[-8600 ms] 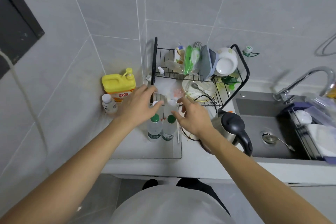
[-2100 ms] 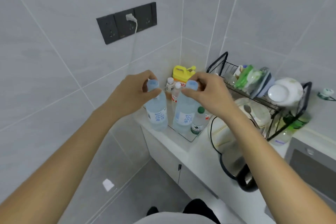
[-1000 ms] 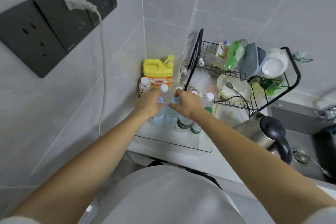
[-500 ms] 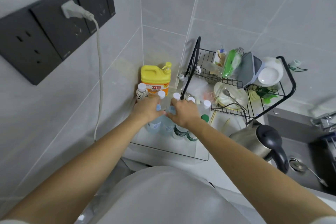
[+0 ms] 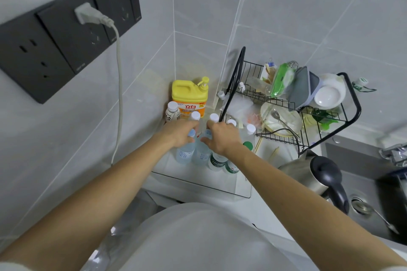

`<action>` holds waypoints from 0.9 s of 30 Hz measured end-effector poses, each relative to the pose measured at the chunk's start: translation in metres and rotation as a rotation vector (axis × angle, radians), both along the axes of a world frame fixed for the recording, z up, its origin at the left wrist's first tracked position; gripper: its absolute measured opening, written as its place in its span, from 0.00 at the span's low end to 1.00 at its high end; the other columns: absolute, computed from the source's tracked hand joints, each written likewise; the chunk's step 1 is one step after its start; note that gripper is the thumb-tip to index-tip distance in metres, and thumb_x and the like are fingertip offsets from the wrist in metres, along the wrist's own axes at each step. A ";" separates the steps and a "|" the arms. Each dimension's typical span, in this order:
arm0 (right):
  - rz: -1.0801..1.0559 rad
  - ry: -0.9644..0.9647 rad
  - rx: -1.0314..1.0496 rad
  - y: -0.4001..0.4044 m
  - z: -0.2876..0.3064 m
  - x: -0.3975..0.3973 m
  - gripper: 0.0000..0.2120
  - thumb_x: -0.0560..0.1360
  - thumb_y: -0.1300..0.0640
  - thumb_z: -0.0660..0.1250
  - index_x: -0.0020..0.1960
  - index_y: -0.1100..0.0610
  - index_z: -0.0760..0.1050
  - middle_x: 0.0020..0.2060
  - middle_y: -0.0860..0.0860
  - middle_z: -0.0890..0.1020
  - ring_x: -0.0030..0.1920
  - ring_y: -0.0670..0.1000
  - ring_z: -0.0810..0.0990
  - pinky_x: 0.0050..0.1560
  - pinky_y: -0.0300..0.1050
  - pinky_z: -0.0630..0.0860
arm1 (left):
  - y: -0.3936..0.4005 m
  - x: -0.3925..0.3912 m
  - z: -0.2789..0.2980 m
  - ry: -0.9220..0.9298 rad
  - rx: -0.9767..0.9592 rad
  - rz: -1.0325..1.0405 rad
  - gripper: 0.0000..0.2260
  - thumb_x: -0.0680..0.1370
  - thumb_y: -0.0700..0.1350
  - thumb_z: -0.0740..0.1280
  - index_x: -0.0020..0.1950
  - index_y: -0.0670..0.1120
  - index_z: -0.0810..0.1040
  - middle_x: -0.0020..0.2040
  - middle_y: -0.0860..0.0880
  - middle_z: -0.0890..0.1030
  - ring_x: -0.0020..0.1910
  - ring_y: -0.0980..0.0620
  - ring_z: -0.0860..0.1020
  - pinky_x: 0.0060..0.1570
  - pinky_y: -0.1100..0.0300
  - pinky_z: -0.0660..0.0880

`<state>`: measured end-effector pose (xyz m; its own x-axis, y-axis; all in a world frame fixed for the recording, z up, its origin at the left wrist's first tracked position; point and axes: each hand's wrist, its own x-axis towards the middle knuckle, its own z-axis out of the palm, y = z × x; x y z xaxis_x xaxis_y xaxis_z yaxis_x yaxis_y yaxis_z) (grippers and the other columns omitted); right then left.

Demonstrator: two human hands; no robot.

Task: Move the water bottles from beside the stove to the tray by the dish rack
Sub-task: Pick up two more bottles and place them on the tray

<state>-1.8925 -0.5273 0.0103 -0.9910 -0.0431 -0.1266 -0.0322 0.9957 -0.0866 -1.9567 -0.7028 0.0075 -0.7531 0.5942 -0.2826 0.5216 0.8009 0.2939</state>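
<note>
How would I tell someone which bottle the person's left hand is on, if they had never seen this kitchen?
Start at the black wire dish rack and look left to the clear tray in the tiled corner. Bottles crowd it; the left hand holds the left bottle of the front pair. Its cap is pale blue and its label blue-printed, unlike the green-labelled bottles to its right.

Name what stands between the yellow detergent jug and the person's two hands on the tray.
In the head view, two white-capped bottles stand between the yellow detergent jug and the hands, left and right, which grip two blue-capped water bottles.
</note>
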 end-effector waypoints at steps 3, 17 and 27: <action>0.000 -0.005 0.001 0.001 0.001 0.000 0.19 0.81 0.41 0.66 0.61 0.56 0.72 0.54 0.57 0.82 0.55 0.63 0.80 0.52 0.52 0.72 | 0.000 0.001 -0.002 0.040 0.044 0.026 0.12 0.78 0.50 0.71 0.52 0.53 0.68 0.58 0.49 0.80 0.54 0.42 0.78 0.48 0.50 0.75; -0.007 0.014 0.013 0.001 -0.003 -0.002 0.18 0.81 0.41 0.66 0.58 0.56 0.71 0.51 0.57 0.83 0.52 0.63 0.81 0.48 0.51 0.67 | 0.010 0.000 0.009 0.016 -0.022 -0.019 0.09 0.79 0.42 0.68 0.58 0.47 0.74 0.58 0.45 0.78 0.55 0.42 0.77 0.50 0.50 0.74; -0.007 0.008 0.000 -0.002 -0.001 -0.001 0.18 0.80 0.43 0.68 0.60 0.56 0.72 0.53 0.57 0.83 0.53 0.63 0.81 0.55 0.53 0.73 | 0.007 -0.011 0.014 -0.046 -0.040 -0.083 0.12 0.76 0.36 0.68 0.56 0.50 0.77 0.60 0.45 0.77 0.59 0.42 0.77 0.53 0.50 0.75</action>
